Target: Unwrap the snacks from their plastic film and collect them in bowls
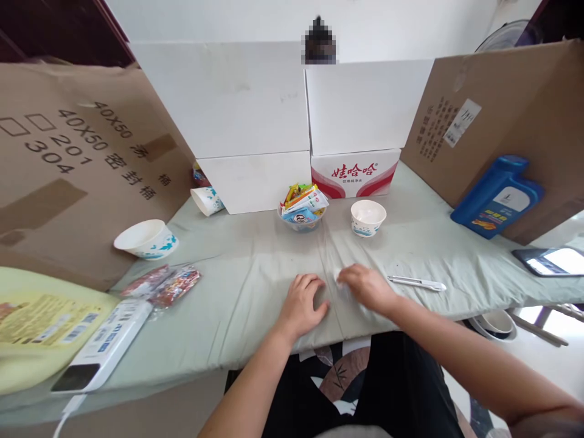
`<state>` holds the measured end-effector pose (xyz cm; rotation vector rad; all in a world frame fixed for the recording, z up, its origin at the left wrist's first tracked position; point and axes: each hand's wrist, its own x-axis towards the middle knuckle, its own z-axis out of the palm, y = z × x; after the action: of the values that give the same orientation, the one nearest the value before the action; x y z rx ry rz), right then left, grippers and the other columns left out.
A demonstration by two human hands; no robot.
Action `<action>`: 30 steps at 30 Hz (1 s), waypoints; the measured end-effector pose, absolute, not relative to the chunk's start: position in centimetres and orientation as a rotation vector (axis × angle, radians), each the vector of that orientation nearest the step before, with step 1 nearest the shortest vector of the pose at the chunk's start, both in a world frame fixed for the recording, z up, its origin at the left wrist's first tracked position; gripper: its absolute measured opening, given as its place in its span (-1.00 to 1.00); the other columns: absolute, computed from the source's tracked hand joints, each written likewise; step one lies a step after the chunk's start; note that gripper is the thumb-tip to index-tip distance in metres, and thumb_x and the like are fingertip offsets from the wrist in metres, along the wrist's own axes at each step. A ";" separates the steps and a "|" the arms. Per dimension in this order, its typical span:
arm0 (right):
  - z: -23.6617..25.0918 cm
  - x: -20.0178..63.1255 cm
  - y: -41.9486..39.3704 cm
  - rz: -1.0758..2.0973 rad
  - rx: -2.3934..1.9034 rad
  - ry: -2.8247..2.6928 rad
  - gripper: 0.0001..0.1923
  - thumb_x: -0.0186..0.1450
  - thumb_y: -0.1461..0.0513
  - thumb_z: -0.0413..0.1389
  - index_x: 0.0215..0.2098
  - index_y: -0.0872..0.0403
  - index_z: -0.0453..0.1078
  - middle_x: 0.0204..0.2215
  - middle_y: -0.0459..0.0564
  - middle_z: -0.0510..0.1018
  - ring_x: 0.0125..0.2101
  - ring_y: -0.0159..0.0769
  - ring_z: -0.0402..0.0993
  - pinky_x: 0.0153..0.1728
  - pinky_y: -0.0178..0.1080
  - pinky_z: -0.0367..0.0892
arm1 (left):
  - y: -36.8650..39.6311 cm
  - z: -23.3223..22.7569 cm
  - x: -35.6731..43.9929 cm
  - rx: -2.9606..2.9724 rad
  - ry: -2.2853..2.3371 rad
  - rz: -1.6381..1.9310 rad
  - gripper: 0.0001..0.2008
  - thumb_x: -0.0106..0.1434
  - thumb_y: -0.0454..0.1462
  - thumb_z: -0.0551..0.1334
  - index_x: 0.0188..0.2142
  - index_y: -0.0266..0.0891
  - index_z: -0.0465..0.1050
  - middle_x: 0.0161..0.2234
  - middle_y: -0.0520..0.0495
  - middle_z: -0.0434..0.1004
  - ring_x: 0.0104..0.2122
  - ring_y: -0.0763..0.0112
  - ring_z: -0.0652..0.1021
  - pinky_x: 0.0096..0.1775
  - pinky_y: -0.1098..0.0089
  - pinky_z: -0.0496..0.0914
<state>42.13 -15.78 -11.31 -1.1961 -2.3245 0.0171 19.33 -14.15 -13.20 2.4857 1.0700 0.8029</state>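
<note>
- Left hand [303, 302]: lies palm-down on the pale green cloth [255, 267] near the table's front edge, fingers loosely curled and holding nothing.
- Right hand [367, 288]: rests just beside the left, fingers bent toward a small whitish object [340, 281] at the fingertips; whether it is pinched cannot be told.
- White utility knife [417, 282]: lies flat on the cloth, just right of the right hand.
- Bowl of packets [302, 210]: stands beyond the hands, filled with colourful sachets.
- Empty paper bowl [367, 217]: upright, to the right of the filled one.
- Second paper bowl [146, 238]: far left, against a cardboard box [68, 170].
- Snack wrappers [166, 284]: lie left of the hands.
- Blue bottle [497, 196]: leans at the right; a phone [550, 261] lies near it.
- White boxes [255, 121]: stacked at the back.
</note>
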 end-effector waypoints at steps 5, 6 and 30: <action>-4.7 47.6 -7.5 -0.363 -1.724 -1.962 -0.60 0.41 0.28 -0.17 0.05 0.09 0.44 0.07 0.15 0.46 0.09 -0.10 0.32 0.09 -0.08 0.22 | -13.9 -13.3 19.4 2.448 1.079 0.778 -0.76 0.12 -0.32 0.28 -0.17 -0.19 0.45 -0.12 -0.12 0.45 -0.05 0.15 0.40 -0.01 0.09 0.36; -4.0 48.1 -6.2 -0.319 -1.907 -2.034 -0.57 0.43 0.23 -0.18 0.12 0.11 0.39 0.13 0.17 0.42 0.13 -0.07 0.29 0.11 -0.07 0.19 | -13.9 -13.3 19.4 2.445 1.077 0.773 -0.77 0.13 -0.32 0.28 -0.18 -0.19 0.45 -0.12 -0.12 0.45 -0.06 0.16 0.40 -0.02 0.09 0.36; -4.9 40.1 -1.5 -0.182 -1.973 -2.468 -0.47 0.36 0.31 -0.10 0.28 -0.10 0.11 -0.11 0.11 0.54 -0.15 -0.13 0.52 -0.17 -0.20 0.27 | -13.8 -13.6 19.5 2.381 1.091 0.823 -0.83 0.15 -0.41 0.23 -0.25 -0.19 0.45 -0.16 -0.10 0.46 -0.08 0.21 0.40 -0.02 0.12 0.36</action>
<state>40.06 -1.54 -4.88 -1.9727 -2.4681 -0.1823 19.54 -13.82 -13.56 2.3809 1.0908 0.8233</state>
